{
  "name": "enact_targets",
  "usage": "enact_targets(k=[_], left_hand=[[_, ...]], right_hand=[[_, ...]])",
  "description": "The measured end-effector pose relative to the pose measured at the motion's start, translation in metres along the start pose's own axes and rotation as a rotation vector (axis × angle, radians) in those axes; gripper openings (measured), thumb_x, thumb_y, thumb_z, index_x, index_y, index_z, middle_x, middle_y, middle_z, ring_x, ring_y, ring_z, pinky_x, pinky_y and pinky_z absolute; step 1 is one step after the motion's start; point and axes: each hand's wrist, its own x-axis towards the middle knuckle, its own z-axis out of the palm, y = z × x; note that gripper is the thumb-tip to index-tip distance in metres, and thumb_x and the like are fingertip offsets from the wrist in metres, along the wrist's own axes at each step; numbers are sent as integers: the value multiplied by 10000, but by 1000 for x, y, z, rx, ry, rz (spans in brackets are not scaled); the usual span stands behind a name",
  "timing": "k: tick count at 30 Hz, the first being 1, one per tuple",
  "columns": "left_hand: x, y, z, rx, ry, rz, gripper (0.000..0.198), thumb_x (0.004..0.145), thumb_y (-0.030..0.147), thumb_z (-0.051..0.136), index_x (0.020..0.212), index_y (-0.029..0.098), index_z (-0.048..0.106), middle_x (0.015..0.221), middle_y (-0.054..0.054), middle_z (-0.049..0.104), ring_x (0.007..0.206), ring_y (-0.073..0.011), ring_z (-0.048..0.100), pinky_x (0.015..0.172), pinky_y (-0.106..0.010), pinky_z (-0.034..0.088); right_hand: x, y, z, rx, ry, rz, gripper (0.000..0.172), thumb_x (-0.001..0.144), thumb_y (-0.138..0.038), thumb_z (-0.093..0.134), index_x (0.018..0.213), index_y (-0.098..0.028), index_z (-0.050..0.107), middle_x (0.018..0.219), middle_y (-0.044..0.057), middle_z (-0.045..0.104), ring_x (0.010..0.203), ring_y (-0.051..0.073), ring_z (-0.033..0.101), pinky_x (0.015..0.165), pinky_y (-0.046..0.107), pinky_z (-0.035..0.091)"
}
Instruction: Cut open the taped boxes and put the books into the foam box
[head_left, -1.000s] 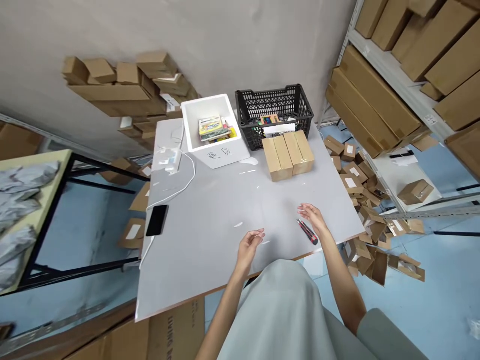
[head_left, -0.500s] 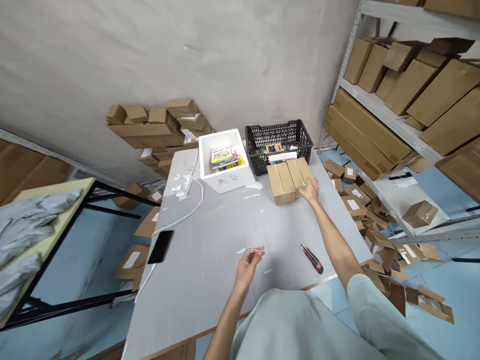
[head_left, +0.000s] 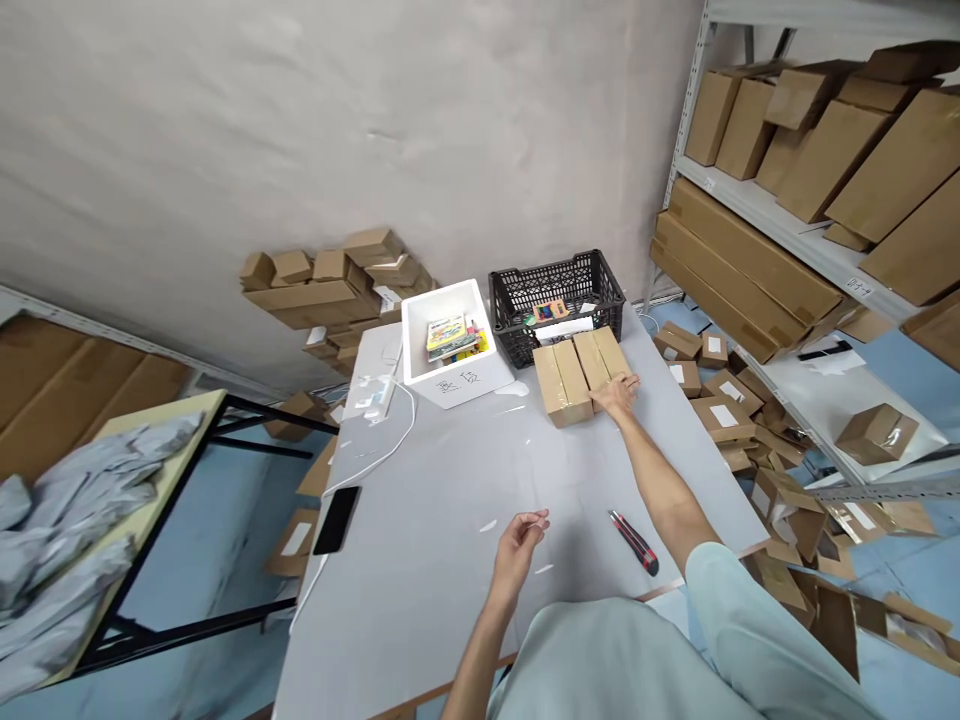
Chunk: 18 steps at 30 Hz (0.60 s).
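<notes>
Several long cardboard boxes lie side by side on the white table, in front of the black crate. My right hand is stretched out to them, and its fingers close on the near end of one of the right-hand boxes. My left hand hovers low over the table's near part with its fingers loosely curled and nothing in them. A red and black utility knife lies on the table between my two arms, close to the front edge.
A black crate and a white foam box holding colourful items stand at the table's back. A phone on a white cable lies at the left. Cardboard boxes litter the floor at the right below shelving. A second table stands to the left.
My right hand left the knife, reached out to the row of boxes and now sits at their near end. The view tilted up. My left hand has hardly moved.
</notes>
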Motion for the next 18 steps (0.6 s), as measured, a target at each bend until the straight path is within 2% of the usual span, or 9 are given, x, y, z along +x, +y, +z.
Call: enact_targets(k=[2,5,7,9,11,13,15,18], left_hand=[[2,5,3,32,-16,35,586,622,715,927,845,219,707,1274,-204,813,1143,-359,795,1033,-495,581],[2,11,6,63,-48,83,553,655,696,906,839,215,706,1243,-190,820,1136,-345,783,1031,-489,575],[0,13,5,68,-72,101,545,659,691,902,835,214,706,1223,-185,825,1127,-341,780,1022,-486,576],[-2,12,-1,64,-92,116,529,677,683,895,847,216,713,1232,-181,823,1129,-339,780,1018,-483,580],[-5,8,-12,46,-100,126,514,699,676,889,865,219,721,1255,-178,819,1139,-339,782,1027,-483,582],[-8,0,-26,19,-92,123,520,702,681,892,869,219,722,1270,-176,816,1140,-340,787,1044,-491,583],[-13,-11,-40,-11,-76,100,553,685,703,904,873,215,722,1278,-178,814,1136,-344,795,1060,-503,584],[-20,-29,-58,-65,-49,45,636,640,761,919,889,209,723,1289,-185,812,1146,-361,799,1073,-527,588]], right_hand=[[0,-4,0,4,8,23,1218,720,-497,958,1642,-6,330,1811,420,30,1717,490,114,1321,646,288],[-3,-6,-5,41,27,29,1271,659,-594,965,1622,-33,354,1799,408,127,1692,489,184,1282,597,366],[-6,0,-10,62,68,-1,1255,624,-626,959,1570,-20,401,1756,425,228,1654,495,264,1266,560,382],[-13,16,-15,59,137,-47,1165,624,-585,947,1495,8,452,1676,449,347,1612,504,326,1283,555,337],[-25,41,-18,49,217,-63,1053,631,-503,928,1432,20,487,1608,457,420,1581,519,353,1297,572,286],[-46,76,-21,55,296,-49,964,633,-436,903,1396,-3,506,1582,439,445,1543,523,391,1287,580,292],[-76,116,-26,69,355,-65,893,640,-408,884,1369,-45,518,1530,383,499,1480,500,459,1269,567,334],[-133,174,-38,45,406,-188,791,657,-406,869,1305,-106,530,1434,306,554,1468,474,466,1261,582,369]])
